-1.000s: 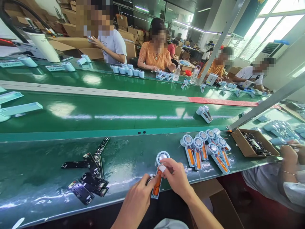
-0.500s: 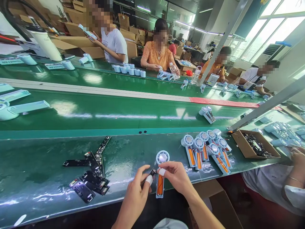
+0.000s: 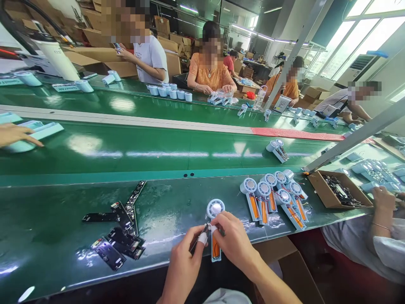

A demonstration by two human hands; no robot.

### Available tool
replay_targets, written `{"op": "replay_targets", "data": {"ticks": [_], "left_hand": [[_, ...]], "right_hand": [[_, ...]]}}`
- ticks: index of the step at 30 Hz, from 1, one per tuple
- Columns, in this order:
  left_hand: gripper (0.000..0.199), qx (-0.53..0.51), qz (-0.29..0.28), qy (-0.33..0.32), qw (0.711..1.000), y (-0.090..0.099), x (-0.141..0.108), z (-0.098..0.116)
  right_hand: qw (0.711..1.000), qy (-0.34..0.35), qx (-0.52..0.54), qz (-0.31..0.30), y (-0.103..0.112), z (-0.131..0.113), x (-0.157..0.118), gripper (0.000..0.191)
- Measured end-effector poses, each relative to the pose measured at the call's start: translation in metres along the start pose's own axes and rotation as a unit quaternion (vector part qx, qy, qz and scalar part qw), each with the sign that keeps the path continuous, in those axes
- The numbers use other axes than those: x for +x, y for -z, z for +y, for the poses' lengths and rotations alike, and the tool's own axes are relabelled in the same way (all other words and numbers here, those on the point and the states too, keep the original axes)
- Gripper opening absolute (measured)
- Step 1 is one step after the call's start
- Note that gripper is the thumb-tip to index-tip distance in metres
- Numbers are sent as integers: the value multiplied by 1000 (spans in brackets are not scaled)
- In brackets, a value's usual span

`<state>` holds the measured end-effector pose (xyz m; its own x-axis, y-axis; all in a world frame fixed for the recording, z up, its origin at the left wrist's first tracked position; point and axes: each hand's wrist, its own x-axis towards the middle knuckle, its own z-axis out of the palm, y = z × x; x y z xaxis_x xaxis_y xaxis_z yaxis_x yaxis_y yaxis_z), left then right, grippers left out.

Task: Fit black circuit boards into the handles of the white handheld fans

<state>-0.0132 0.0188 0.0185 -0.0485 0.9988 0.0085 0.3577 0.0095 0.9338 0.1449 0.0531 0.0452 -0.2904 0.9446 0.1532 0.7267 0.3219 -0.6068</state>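
Observation:
My left hand (image 3: 186, 259) is closed around a narrow black circuit board (image 3: 206, 226), tilted with its end up. Thumb and fingers of my right hand (image 3: 236, 242) pinch together at that end; the small thing between them is hidden. White wraps cover a fingertip on each hand. Right below my hands, on the bench edge, lies a light blue handheld fan housing (image 3: 216, 207) with a round grille, its open handle showing an orange battery (image 3: 216, 250) and a thin wire. To the left, several black circuit boards (image 3: 122, 217) lie in a loose pile.
Several fan housings (image 3: 263, 190) with orange batteries lie right of my hands. Beyond is a cardboard box (image 3: 322, 196) of small dark parts. A green conveyor (image 3: 158, 147) runs behind the bench. A co-worker's hand (image 3: 383, 202) is at right, another hand (image 3: 15, 135) at left.
My hands have come closer together, the right fingers now meeting the end of the board. At far left, a co-worker's hand has reached onto the blue housings.

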Motion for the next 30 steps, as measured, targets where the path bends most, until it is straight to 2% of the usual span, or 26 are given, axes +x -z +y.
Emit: {"op": "replay_targets", "data": {"ticks": [3, 7, 12, 16, 21, 24, 27, 30], "left_hand": [[27, 58, 41, -83, 994, -5, -4, -6], [30, 140, 94, -193, 967, -11, -10, -13], [30, 195, 116, -257, 939, -17, -14, -16], [31, 180, 114, -252, 944, -15, -11, -13], [29, 82, 15, -188, 979, 5, 4, -7], [28, 46, -36, -158, 986, 18, 14, -4], [29, 35, -69, -140, 987, 25, 19, -3], [31, 35, -79, -138, 987, 25, 22, -4]], "right_hand": [[996, 33, -78, 5, -5, -1, 0, 23], [992, 49, -112, 11, -9, -2, -1, 21], [992, 30, -120, 1, -9, -4, -1, 18], [990, 42, -135, -12, -4, -5, 1, 17], [998, 48, -22, -47, 12, 4, 12, 23], [991, 103, 23, -85, 19, 13, 17, 24], [983, 150, 29, -101, 20, 21, 17, 18], [983, 153, 17, -97, 17, 23, 15, 18]]}}
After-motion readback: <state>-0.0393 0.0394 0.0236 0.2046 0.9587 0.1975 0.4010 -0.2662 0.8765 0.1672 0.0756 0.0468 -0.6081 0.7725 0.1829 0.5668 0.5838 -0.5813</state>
